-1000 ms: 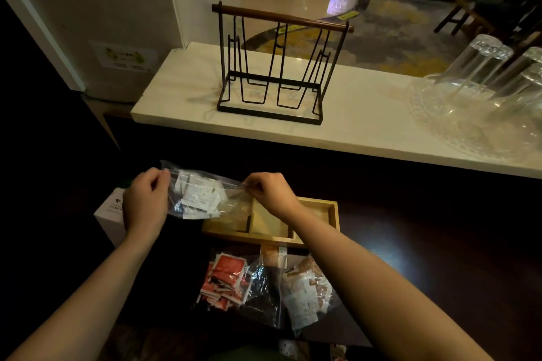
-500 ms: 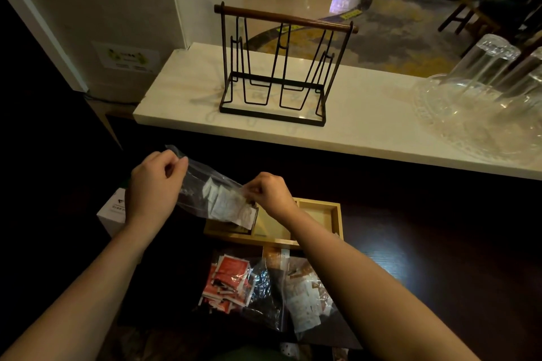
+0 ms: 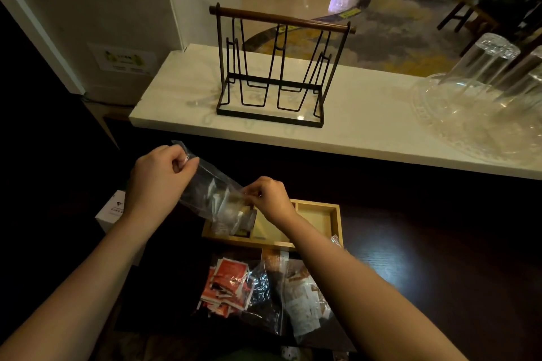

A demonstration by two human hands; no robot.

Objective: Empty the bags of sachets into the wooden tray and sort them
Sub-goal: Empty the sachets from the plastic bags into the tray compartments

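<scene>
Sachets (image 3: 225, 208) sliding out of a clear bag (image 3: 211, 187) at centre frame, bag tilted down to the right with its mouth over the left compartment of the wooden tray (image 3: 318, 214). Left hand (image 3: 159, 179) pinching the raised closed end, upper left of the bag; right hand (image 3: 268, 198) pinching the lower open edge just above the tray; hands apart, both clamped on the plastic. Best done, by the look of it, by lifting the left end higher and giving small shakes while holding the mouth wide and low inside the tray wall, so nothing skips onto the dark table (image 3: 425, 258). Thin glossy film, crinkled, likely to cling to the flat paper packets, so a last pinch along the bag may be needed. Tray pale, smooth, square-edged, split by thin partitions; right compartment bare wood. Nearer the camera, lower centre: more bags (image 3: 264, 287) lying on the table, red-and-white packets on the left, brown-and-white ones on the right, crumpled shiny plastic between. White box (image 3: 113, 211) at the left edge. Above, a pale stone counter (image 3: 366, 114) with a black wire rack (image 3: 278, 67) topped by a round wooden bar, and clear upturned glasses (image 3: 484, 67) on a patterned glass tray (image 3: 457, 126) at upper right.
</scene>
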